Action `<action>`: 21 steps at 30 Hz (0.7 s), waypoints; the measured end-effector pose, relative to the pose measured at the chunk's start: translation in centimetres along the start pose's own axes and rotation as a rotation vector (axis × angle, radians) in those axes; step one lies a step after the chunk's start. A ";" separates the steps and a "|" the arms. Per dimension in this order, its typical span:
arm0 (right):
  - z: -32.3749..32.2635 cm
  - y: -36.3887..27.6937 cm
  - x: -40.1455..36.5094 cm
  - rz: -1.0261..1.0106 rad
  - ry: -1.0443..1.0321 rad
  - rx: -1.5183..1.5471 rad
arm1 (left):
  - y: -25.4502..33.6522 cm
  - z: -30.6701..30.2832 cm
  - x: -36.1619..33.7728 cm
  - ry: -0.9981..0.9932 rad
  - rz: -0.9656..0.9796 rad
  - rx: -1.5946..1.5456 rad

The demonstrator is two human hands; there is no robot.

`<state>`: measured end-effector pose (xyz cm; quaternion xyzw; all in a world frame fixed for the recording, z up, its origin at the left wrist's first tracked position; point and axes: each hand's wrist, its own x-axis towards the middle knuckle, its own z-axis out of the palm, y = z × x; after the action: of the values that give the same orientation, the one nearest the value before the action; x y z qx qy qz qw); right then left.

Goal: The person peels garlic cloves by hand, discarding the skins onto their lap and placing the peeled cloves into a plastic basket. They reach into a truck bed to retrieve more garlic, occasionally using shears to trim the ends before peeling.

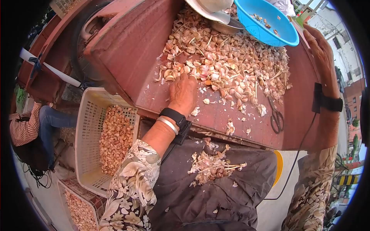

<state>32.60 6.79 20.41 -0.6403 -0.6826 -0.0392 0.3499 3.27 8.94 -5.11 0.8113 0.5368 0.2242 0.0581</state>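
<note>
My left hand (182, 93) is at the near left edge of a big heap of garlic cloves (227, 65) on a reddish-brown metal cart bed (154, 92). Its fingers curl down onto several cloves, and the fingertips are partly hidden. Far to the right, my right hand (320, 48) is raised beside the cart's side wall with fingers stretched out, holding nothing visible. A pair of dark scissors (276, 120) lies on the bed at the heap's right edge. Garlic skins and dry stalks (212, 165) are piled on the dark apron (231, 200) over my lap.
A blue plastic basin (266, 23) sits at the back right of the heap, beside a metal bowl (227, 27). Below on the left stand a pale plastic crate (86, 134) of cloves (115, 138) and another filled crate (79, 211). Another person (29, 127) sits at far left.
</note>
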 end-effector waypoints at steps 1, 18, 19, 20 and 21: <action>0.8 -0.9 -1.0 0.016 -0.022 0.042 | -0.3 0.1 0.0 0.011 -0.008 -0.051; 21.4 -0.6 -14.8 0.044 -0.353 -0.208 | 0.3 0.8 -0.1 0.065 0.221 -0.077; 21.1 -0.8 -14.9 0.058 -0.354 -0.181 | 0.1 0.6 -0.1 0.054 0.218 -0.043; 20.7 -1.0 -15.2 0.074 -0.355 -0.155 | 0.0 0.5 -0.1 0.042 0.216 -0.012; 20.1 -1.2 -15.4 0.092 -0.357 -0.132 | 0.0 0.5 -0.1 0.030 0.216 0.017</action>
<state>21.93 3.64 -2.39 -0.6893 -0.6996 0.0464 0.1820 3.48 8.93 -5.61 0.8614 0.4489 0.2368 0.0188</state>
